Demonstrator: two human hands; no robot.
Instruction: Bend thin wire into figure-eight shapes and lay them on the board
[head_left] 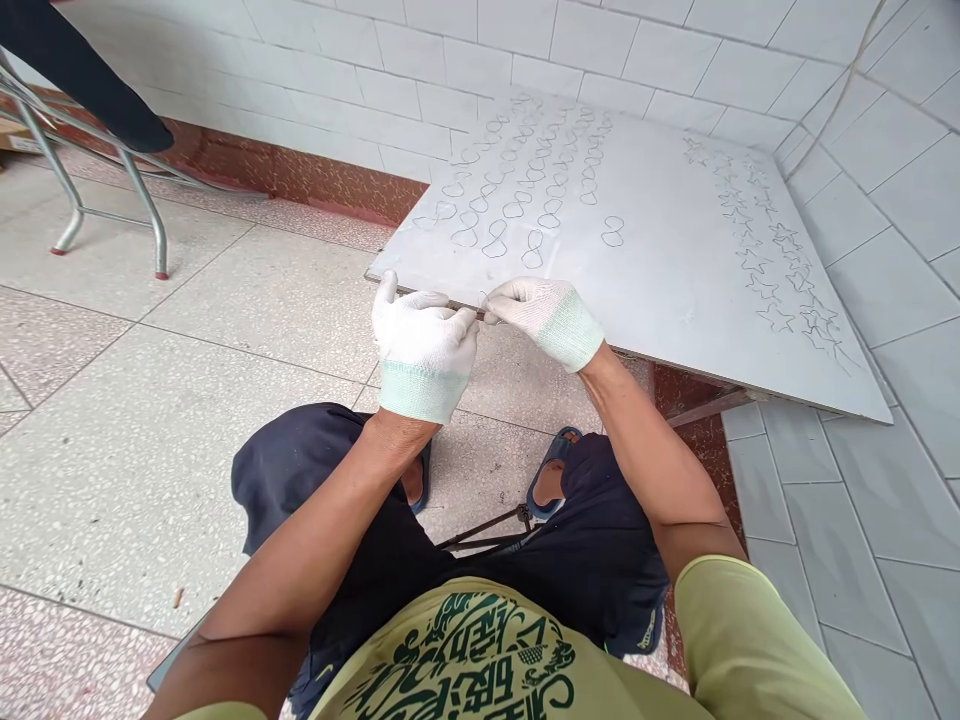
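Note:
My left hand [424, 335], in a white glove with a pale green cuff, is closed at the near edge of a white board [660, 270], thumb stuck out. My right hand [544, 312], gloved alike, pinches with its fingertips close against the left ones. Between them a short bit of thin wire [484, 300] shows; most of it is hidden by the fingers. On the board beyond lie rows of figure-eight wire shapes [551, 213], with one figure-eight [613, 231] apart from the rows. Star-shaped wire pieces [780, 320] lie in lines along the right side.
The board slopes against a tiled wall [420, 60], its near edge above the speckled floor [187, 420]. A metal-legged chair or stool [142, 200] stands at the upper left with something dark over it. A dark thin-legged stand [487, 530] is between my feet.

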